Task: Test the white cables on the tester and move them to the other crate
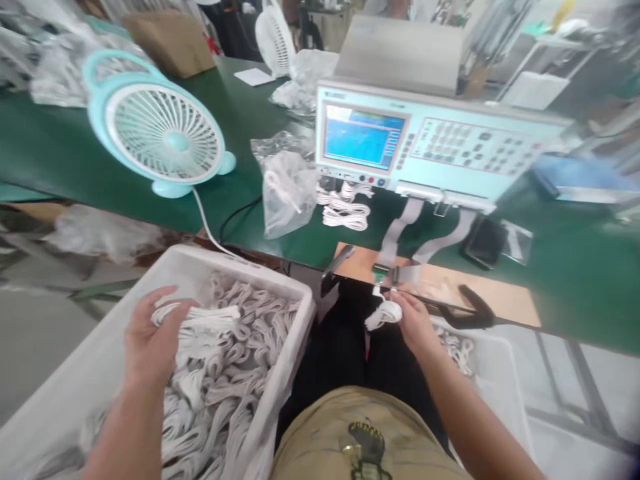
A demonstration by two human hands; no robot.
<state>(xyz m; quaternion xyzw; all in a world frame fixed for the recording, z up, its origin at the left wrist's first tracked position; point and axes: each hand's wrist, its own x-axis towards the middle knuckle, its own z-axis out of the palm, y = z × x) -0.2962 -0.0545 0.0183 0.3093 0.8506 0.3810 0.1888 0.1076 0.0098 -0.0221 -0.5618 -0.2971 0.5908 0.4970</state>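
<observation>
left hand (150, 337) gripping cable bundle (200, 315), seemingly

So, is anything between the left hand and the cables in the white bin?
Nothing visible: the left hand already rests on the cables inside the bin, fingers around one bundle.

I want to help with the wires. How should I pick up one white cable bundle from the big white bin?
Probably take a cable bundle around its tied middle, coming from above, since the white bin is open on top and the coils lie flat and tangled. The left hand is gripping one that way; the right hand holds another by the tester.
</observation>
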